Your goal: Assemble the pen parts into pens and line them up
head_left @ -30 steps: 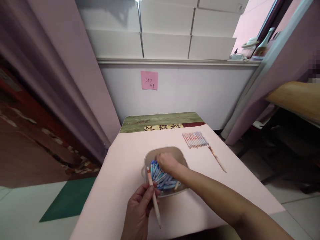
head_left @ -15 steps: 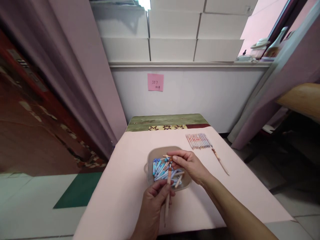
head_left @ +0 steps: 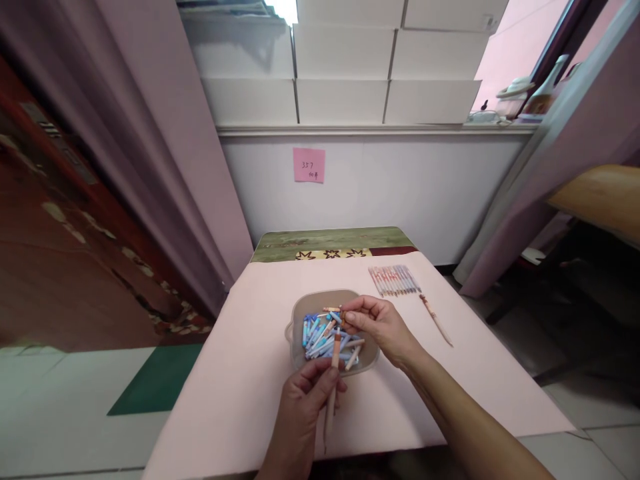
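Note:
My left hand (head_left: 313,390) is closed around a beige pen (head_left: 330,407) with a brown band, its thin tip slanting down toward me. Just above the pen's upper end, the fingertips of my right hand (head_left: 377,327) pinch a small brown piece (head_left: 343,319), mostly hidden by the fingers. Whether that piece touches the pen I cannot tell. Below both hands stands a beige plastic box (head_left: 305,303), holding several loose blue, lilac and cream pen parts (head_left: 317,337).
On the pink-covered table (head_left: 240,373), a row of pens (head_left: 395,280) lies side by side at the back right. A single beige pen (head_left: 436,321) with a brown top lies apart nearer me. A pink note (head_left: 309,165) is stuck on the wall behind.
The brown piece in my right fingers sits slightly off the pen's upper end, much as before. The whole view has shifted slightly; both hands keep their grips.

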A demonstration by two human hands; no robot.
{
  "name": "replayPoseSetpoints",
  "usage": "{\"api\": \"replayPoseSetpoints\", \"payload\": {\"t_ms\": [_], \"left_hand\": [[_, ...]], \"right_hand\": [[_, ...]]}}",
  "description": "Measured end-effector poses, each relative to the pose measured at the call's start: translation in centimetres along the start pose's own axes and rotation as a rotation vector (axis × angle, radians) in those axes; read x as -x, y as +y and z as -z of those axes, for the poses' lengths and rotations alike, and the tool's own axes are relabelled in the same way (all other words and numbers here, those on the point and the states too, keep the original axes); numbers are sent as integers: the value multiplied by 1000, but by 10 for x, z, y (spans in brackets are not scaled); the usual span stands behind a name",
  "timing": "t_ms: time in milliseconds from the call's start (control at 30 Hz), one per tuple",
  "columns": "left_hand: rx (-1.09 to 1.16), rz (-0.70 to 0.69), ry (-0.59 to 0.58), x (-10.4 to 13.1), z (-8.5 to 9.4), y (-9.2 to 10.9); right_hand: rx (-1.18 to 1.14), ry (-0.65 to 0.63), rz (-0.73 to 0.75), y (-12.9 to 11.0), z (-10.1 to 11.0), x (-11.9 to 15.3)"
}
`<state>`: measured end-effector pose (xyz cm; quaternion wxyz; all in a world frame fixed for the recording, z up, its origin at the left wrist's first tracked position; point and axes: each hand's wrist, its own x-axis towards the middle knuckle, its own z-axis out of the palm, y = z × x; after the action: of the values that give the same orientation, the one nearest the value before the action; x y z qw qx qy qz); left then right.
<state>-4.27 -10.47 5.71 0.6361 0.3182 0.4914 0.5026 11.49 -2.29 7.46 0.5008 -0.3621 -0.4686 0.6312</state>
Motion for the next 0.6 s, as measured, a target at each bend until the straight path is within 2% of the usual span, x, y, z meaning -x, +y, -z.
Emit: {"api": "replayPoseSetpoints", "payload": {"t_ms": [267,600], "left_hand": [[-20,-2,-38,3,1,-3],[-62,-62,-80,3,3,-6]], "right_hand": [[7,-46,-1,0,-2,6],[52,-224,4,-15,-3,15]]}}
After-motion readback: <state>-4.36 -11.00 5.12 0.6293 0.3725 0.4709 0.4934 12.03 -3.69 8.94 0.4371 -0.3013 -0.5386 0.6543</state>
